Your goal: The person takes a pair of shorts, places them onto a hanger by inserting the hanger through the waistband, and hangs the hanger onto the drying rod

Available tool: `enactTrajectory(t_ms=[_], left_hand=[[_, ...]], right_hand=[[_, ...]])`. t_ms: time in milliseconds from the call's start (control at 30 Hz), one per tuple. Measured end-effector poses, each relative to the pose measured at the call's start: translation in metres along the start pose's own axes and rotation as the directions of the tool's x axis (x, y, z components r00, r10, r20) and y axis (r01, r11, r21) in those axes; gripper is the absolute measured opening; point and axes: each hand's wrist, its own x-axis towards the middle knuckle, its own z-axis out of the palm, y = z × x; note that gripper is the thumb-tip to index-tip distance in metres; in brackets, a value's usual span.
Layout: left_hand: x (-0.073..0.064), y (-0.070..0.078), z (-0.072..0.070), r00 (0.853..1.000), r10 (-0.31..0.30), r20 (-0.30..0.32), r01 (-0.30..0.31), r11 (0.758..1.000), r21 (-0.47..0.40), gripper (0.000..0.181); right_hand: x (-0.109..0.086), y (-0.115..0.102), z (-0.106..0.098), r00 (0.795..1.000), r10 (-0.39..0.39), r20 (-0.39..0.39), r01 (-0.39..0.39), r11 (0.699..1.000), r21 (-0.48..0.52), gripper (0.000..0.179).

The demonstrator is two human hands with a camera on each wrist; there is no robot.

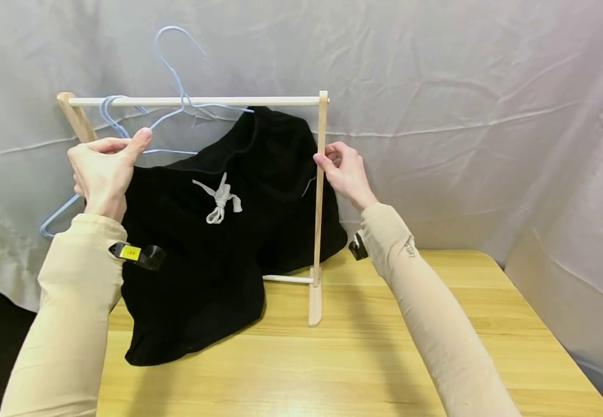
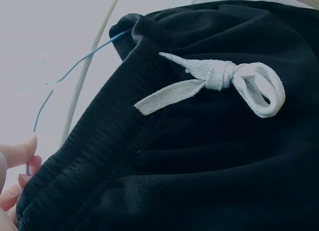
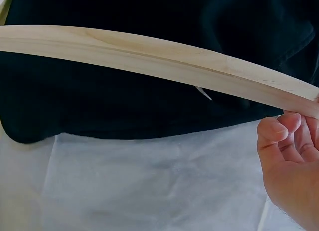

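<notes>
Black shorts (image 1: 192, 243) with a white drawstring bow (image 1: 220, 200) hang tilted on a light-blue wire hanger (image 1: 172, 66). The far hanger arm runs inside the waistband. My left hand (image 1: 104, 171) pinches the near hanger arm at the waistband's left corner; in the left wrist view the blue wire (image 2: 75, 66) passes between thumb and fingers. The hanger hook stands above the rack's white top rail (image 1: 249, 101). My right hand (image 1: 345, 174) grips the rack's right wooden post (image 1: 320, 208), thumb in front and fingers behind. Part of the shorts lies behind that post.
A second light-blue hanger (image 1: 60, 213) hangs on the rail at the left, partly hidden by my left hand. The rack's foot (image 1: 315, 304) stands on the wooden table (image 1: 437, 347). A grey curtain (image 1: 463, 116) hangs close behind.
</notes>
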Motion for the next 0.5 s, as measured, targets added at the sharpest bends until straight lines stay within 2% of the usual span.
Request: enactTrajectory(t_ms=[133, 300, 433, 500], left_hand=[[-0.001, -0.001, 0.009, 1.000, 0.012, 0.017, -0.012, 1.000, -0.002, 0.029], [-0.003, -0.013, 0.022, 0.998, 0.013, 0.056, -0.012, 1.000, -0.023, 0.028], [-0.002, -0.028, 0.031, 0.993, 0.025, 0.113, -0.009, 0.991, -0.136, 0.023], [-0.001, -0.035, 0.033, 0.989, 0.024, 0.145, 0.007, 0.977, -0.215, 0.022]], right_hand=[[0.000, 0.002, -0.003, 1.000, 0.009, 0.001, -0.009, 1.000, -0.010, 0.032], [0.000, 0.002, -0.005, 1.000, 0.013, 0.008, -0.013, 1.000, -0.005, 0.034], [0.000, 0.002, -0.005, 1.000, 0.015, 0.008, -0.015, 1.000, 0.002, 0.034], [0.000, 0.001, -0.004, 1.000, 0.012, 0.009, -0.012, 1.000, 0.006, 0.033]])
